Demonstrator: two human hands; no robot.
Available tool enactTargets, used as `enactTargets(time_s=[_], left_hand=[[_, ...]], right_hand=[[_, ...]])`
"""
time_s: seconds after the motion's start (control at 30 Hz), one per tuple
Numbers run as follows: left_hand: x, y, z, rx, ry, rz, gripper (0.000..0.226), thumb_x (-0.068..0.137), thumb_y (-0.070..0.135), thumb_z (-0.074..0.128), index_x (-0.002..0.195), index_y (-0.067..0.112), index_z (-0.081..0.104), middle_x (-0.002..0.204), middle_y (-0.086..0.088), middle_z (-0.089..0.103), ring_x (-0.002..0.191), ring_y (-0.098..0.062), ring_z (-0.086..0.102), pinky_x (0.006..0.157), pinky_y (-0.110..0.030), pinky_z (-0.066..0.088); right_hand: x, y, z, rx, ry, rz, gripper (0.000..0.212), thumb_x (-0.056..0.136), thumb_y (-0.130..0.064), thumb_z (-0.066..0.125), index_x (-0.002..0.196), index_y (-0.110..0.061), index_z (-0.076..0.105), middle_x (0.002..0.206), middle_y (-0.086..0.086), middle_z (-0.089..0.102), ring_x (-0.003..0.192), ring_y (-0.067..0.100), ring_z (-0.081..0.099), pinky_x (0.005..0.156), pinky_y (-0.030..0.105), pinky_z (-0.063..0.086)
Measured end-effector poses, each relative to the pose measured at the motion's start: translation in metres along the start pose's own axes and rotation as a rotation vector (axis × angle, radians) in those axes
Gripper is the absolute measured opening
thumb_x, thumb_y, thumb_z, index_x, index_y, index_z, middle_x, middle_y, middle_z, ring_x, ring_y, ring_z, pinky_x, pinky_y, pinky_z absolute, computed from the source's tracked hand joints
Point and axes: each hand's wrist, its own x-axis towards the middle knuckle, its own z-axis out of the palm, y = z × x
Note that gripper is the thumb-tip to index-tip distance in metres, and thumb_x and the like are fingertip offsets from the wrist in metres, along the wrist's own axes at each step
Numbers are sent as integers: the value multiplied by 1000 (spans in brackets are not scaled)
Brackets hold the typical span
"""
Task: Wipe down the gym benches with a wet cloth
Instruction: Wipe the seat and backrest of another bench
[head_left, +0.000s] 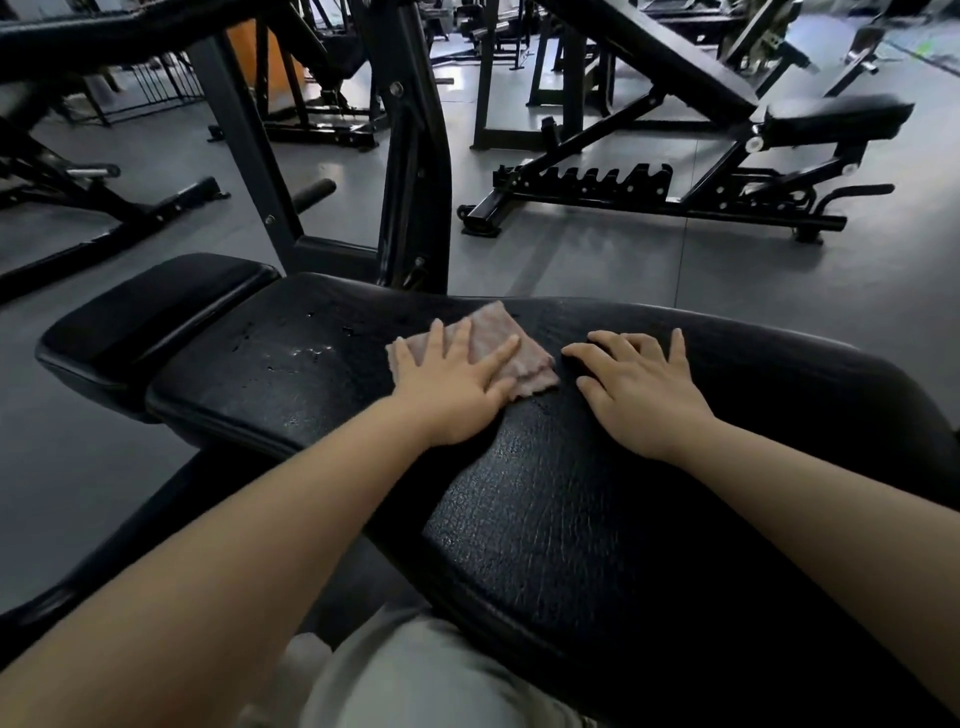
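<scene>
As the left hand (453, 385) presses flat, cloth (493, 343) underneath, on bench (545, 509)

1. A grey floor (597, 260) runs under all the equipment.
2. Two dark steel uprights of a rack (415, 171) rise from the floor at centre.
3. A black foam roller pad (313, 193) sticks out near the left upright.
4. A wire rack (156, 88) stands far left at the back.
5. An orange panel (254, 57) shows behind the frames.
6. Pale trousers (415, 675) fill the bottom edge.
</scene>
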Motion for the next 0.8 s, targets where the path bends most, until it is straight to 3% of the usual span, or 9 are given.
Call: enactTargets(time_s=[0.2, 0.4, 0.6, 0.7, 0.8], left_hand=[[-50, 0, 10, 128, -29, 214, 53, 94, 59, 14, 135, 54, -20, 156, -2, -23, 142, -28, -23, 111, -61, -7], [35, 1, -10, -22, -6, 5, 49, 97, 56, 16, 143, 54, -2, 158, -1, -12, 144, -27, -14, 109, -63, -7], [80, 31, -22, -75, -9, -96, 51, 97, 56, 13, 145, 50, -3, 159, -3, -6, 144, -32, -12, 108, -66, -5], [66, 48, -16, -67, -4, -2, 51, 97, 56, 14, 145, 49, -2, 158, -5, -12, 144, -32, -15, 108, -65, -7], [42, 71, -9, -41, -14, 119, 51, 97, 56, 13, 145, 48, -2, 157, -6, -16, 143, -32, -18, 107, -65, -11]], right_hand=[[-1, 1, 2, 29, 5, 14, 49, 100, -40, 28, 147, -30, 21, 155, -8, 20, 142, 24, 13, 113, 59, -7], [-2, 0, 1, 41, 18, 25, 54, 99, -40, 29, 149, -28, 12, 155, -8, 21, 143, 23, 12, 113, 58, -8], [-3, -4, -4, 34, 62, 50, 56, 98, -40, 35, 148, -26, 15, 157, -4, 13, 142, 20, 14, 114, 55, -8], [5, 11, -22, 146, 183, 31, 50, 97, -31, 41, 144, -20, 30, 152, 2, 29, 139, 22, 26, 117, 50, 8], [7, 36, -46, 265, 279, 83, 47, 96, -16, 45, 141, -10, 37, 147, 10, 37, 136, 25, 30, 112, 35, 19]])
